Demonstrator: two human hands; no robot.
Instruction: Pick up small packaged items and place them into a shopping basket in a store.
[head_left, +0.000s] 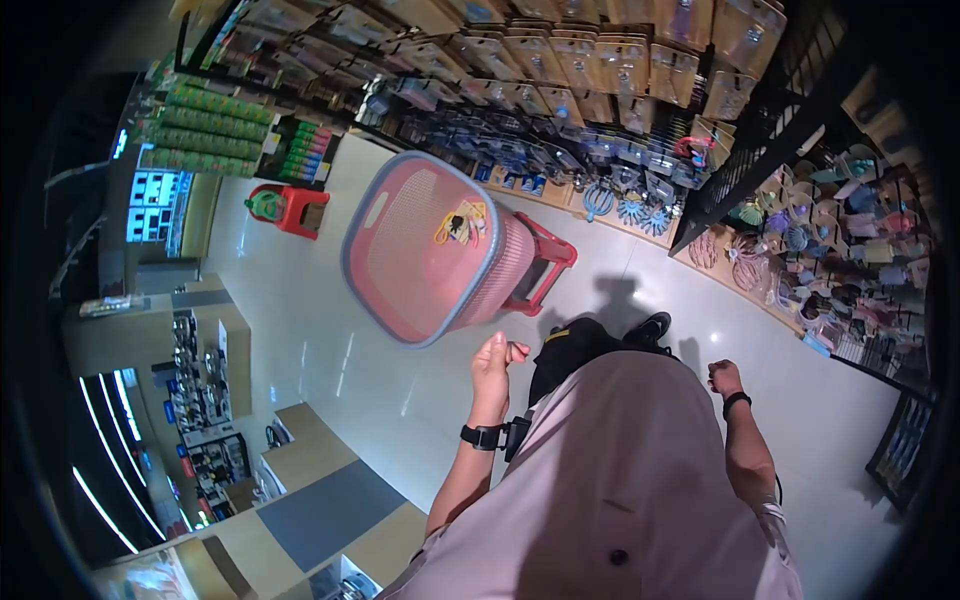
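My left hand (pixel 492 372) is raised in front of me, its fingers curled and the thumb up; whether anything small is between them I cannot make out. It is nearest to the pink basket (pixel 420 250) with a grey rim, which stands tilted on a red stool (pixel 552 262). A few small packaged items (pixel 462 226) with a yellow cord lie in the basket. My right hand (pixel 724 377) hangs by my right side, fingers curled, apart from any object. Each wrist wears a black band.
Racks of hanging packages (pixel 575 60) run along the top, with hair accessories (pixel 800 225) on the right. A red stool with a green item (pixel 290 210) stands farther off. Display counters (pixel 310 440) are at the left, and a dark frame (pixel 903 450) is at the right edge.
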